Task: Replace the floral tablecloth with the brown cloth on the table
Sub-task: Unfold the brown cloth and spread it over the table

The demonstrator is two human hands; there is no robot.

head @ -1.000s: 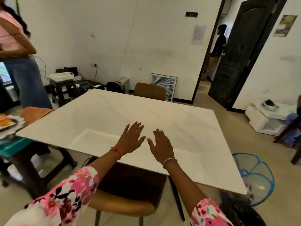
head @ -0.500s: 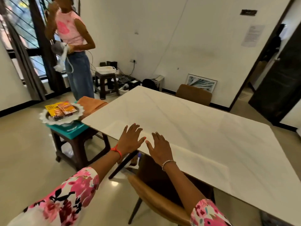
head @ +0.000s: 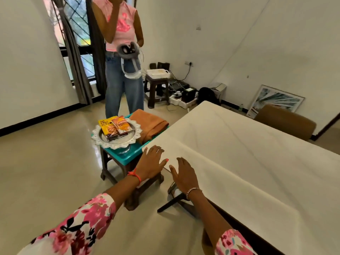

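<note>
The white marble table (head: 239, 153) stands bare on the right, with no cloth on it. A folded brown cloth (head: 149, 125) lies on a teal tray (head: 128, 155) on a dark stool just left of the table's near corner. My left hand (head: 150, 164) is open, fingers spread, at that corner of the table. Beside it my right hand (head: 183, 173) is open too, over the table's near edge. Neither hand holds anything. No floral tablecloth is in sight.
A silver plate (head: 116, 137) with snack packets sits on the tray next to the cloth. A person (head: 122, 57) stands beyond the stool holding a grey headset. A brown chair (head: 285, 122) is at the table's far side; another stool and cables are by the wall.
My view has swung left, bringing the stool, the brown cloth and the standing person into sight. Both hands have slid left along the table to its near corner, still open.
</note>
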